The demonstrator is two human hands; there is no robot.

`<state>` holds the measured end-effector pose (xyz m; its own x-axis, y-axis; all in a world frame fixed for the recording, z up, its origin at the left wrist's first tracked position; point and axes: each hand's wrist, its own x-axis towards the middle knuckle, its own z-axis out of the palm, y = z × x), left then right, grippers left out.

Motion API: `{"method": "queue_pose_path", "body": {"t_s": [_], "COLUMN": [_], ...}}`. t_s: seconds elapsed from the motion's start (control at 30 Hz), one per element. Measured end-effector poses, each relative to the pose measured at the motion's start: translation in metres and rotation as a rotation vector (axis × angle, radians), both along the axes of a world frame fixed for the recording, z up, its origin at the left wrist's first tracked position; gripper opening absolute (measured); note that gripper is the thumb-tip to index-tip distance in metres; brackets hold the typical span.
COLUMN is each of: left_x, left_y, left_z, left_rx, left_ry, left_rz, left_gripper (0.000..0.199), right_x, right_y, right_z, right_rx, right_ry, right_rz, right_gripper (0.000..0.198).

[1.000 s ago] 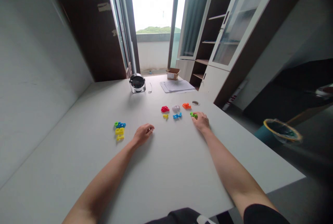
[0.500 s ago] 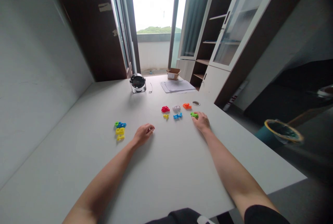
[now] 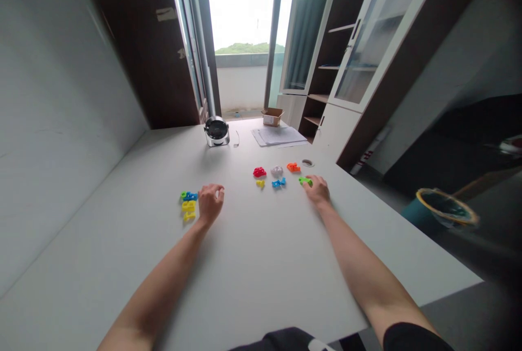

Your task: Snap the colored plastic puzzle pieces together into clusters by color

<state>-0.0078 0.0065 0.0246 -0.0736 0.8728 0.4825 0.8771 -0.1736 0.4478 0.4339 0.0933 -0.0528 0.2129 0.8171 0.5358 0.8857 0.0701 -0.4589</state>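
My right hand (image 3: pixel 318 190) rests low over the white table with its fingers closed on a bright green plastic piece (image 3: pixel 304 180), which shows past the fingertips. Left of it lie a blue piece (image 3: pixel 279 183), a small yellow piece (image 3: pixel 260 183), a red piece (image 3: pixel 259 172) and a whitish piece (image 3: pixel 277 170); an orange piece (image 3: pixel 293 167) is just behind. My left hand (image 3: pixel 211 202) is loosely curled, a gap showing between thumb and forefinger, with nothing visible in it. Beside it on the left are a blue piece (image 3: pixel 190 196), a green ring-shaped piece (image 3: pixel 183 195) and yellow pieces (image 3: pixel 188 206).
Farther back on the table (image 3: pixel 261 285) stand a round black-and-silver device (image 3: pixel 216 130), a bent thin wire (image 3: pixel 237 139), papers (image 3: pixel 279 135) and a small open cardboard box (image 3: pixel 272 117). A round cable hole (image 3: pixel 307 162) is at the right edge. A bin (image 3: pixel 444 207) stands on the floor.
My left hand has moved left, close to the blue and yellow pieces, and has turned with its fingers pointing more forward. My right hand stays at the green piece.
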Motion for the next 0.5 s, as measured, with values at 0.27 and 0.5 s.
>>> {"method": "queue_pose_path", "body": {"t_s": [0.27,0.5], "left_x": [-0.050,-0.059], "left_y": [0.017,0.015], "left_z": [0.009,-0.007], "left_rx": [-0.116,-0.108], "left_ry": [0.070,0.214], "left_rz": [0.251,0.248], "left_gripper": [0.025,0.029], "right_x": [-0.010,-0.023], "right_y": [-0.005,-0.013], "right_z": [0.015,0.032], "right_rx": [0.124,0.123], "right_ry": [-0.003,-0.013], "right_rz": [0.021,0.075], "right_gripper": [0.027,0.023]}}
